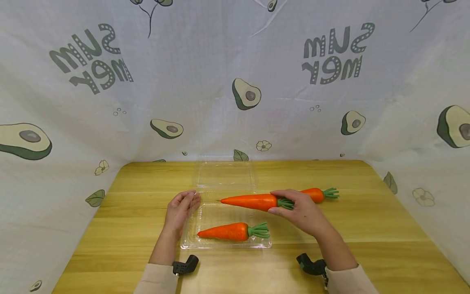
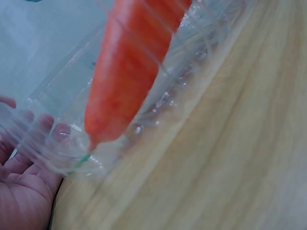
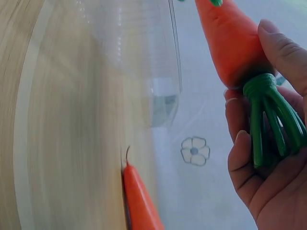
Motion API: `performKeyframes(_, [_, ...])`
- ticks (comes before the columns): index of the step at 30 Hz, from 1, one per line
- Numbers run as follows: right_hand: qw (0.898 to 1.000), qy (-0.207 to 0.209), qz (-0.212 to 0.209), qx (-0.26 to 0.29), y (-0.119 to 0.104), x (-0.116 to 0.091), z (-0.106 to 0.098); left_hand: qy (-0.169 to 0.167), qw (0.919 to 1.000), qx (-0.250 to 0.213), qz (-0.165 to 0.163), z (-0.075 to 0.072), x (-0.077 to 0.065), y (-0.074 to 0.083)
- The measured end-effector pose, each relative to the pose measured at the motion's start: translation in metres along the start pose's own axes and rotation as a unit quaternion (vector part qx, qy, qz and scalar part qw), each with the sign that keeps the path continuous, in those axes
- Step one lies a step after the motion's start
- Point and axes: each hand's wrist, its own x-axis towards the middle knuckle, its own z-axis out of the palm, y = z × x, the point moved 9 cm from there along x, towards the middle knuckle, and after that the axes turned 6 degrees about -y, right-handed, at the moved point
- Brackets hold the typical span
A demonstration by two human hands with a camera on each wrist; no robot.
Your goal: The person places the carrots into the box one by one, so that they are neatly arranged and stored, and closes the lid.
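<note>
A clear plastic clamshell box point(image 1: 189, 241) lies on the table with its lid folded back. Inside its near half rests one orange carrot point(image 1: 224, 232) with green stalks pointing right. My left hand point(image 1: 180, 210) holds the box's left edge, its fingers seen through the plastic in the left wrist view. Over the box, my right hand point(image 1: 301, 210) grips a second carrot point(image 1: 251, 201) by its thick end, thumb on one side and fingers on the other; its tip points left. Beyond the right hand a third carrot point(image 1: 313, 194) lies on the table, partly hidden by that hand.
The wooden table point(image 1: 367, 261) ends at a white curtain point(image 1: 286, 122) printed with avocados, which hangs behind it and at both sides. The transparent lid point(image 1: 225, 173) extends toward the table's back edge. Each wrist carries a black camera mount point(image 1: 187, 264).
</note>
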Motion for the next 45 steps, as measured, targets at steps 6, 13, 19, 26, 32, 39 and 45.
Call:
performKeyframes(6, [0.999,-0.026,-0.021,0.005,-0.007,0.007,0.013,0.001,1.0,0.002,-0.004,0.001,0.0,0.0])
performKeyframes(13, [0.997,-0.057,-0.047,0.012,-0.019,0.013,0.027,0.002,1.0,0.002,-0.003,0.001,0.0,0.0])
performKeyframes(19, [0.995,-0.08,-0.054,0.001,-0.026,0.017,0.037,0.0,1.0,0.0,0.002,0.0,0.001,0.001])
performKeyframes(26, [0.992,-0.112,-0.058,0.001,-0.034,0.022,0.05,-0.001,1.0,0.0,0.005,0.0,0.001,0.001])
performKeyframes(32, [0.991,-0.126,-0.051,0.003,-0.034,0.025,0.059,-0.004,1.0,-0.004,0.005,0.001,0.001,0.0])
performKeyframes(39, [0.992,-0.116,-0.038,-0.005,-0.032,0.028,0.064,-0.005,1.0,-0.001,0.004,0.002,0.0,0.0])
performKeyframes(45, [0.991,-0.128,-0.044,0.003,-0.033,0.03,0.07,-0.005,1.0,0.001,0.002,0.0,0.0,-0.001])
